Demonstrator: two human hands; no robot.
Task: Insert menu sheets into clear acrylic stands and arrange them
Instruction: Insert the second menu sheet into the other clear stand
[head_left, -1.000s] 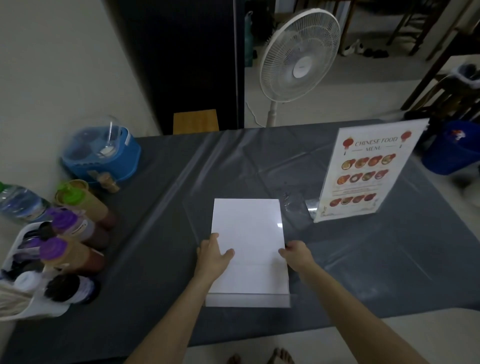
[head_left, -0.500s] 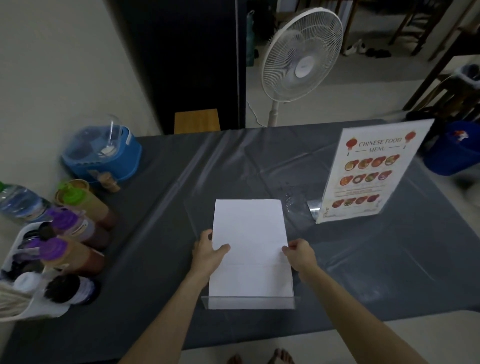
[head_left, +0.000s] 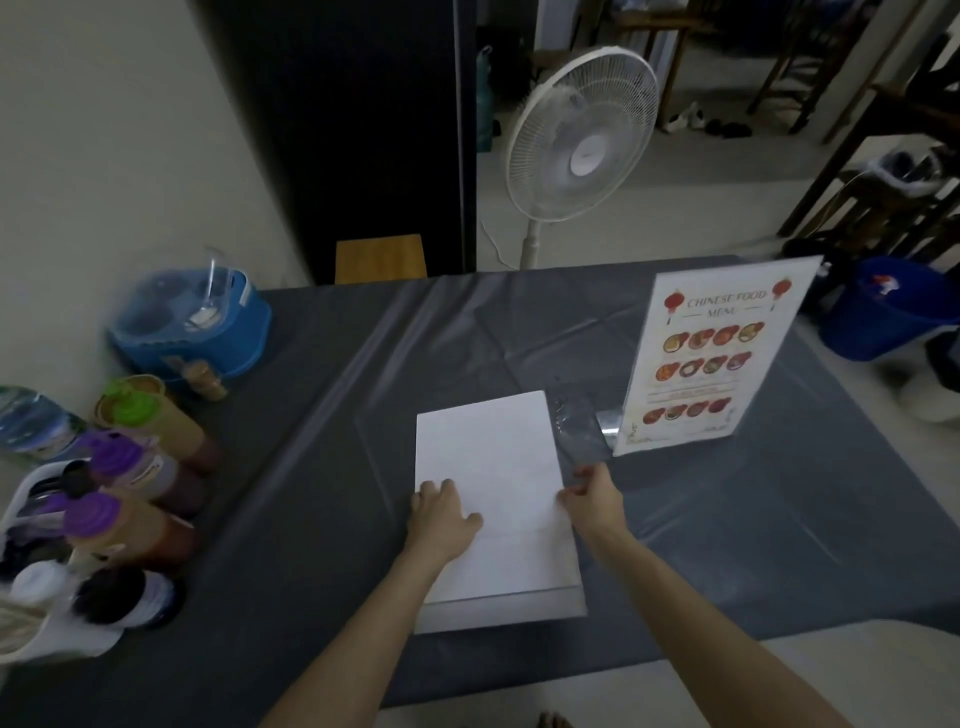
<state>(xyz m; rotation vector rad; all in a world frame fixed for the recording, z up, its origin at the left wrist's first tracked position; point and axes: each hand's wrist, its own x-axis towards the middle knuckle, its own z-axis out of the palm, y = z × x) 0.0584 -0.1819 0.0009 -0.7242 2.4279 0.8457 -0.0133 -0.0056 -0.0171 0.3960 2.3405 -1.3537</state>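
A blank white menu sheet (head_left: 493, 467) lies face down in a clear acrylic stand (head_left: 501, 616) that is flat on the grey table, its foot toward the near edge. My left hand (head_left: 441, 514) rests palm down on the sheet's left part, fingers spread. My right hand (head_left: 592, 496) pinches the right edge of the stand and sheet. A second acrylic stand (head_left: 711, 358) with a printed Chinese food menu stands upright at the right, just beyond my right hand.
The table (head_left: 727, 545) has a dark grey plastic cover. Sauce bottles (head_left: 135, 499) in a white caddy and a blue container (head_left: 192, 327) crowd the left side. A white fan (head_left: 582, 150) stands behind the table, and a blue bin (head_left: 883, 312) is on the floor at right.
My left hand slid from the sheet's left edge onto its top. The sheet and stand have turned slightly, and the stand's near end now lies lower on the table.
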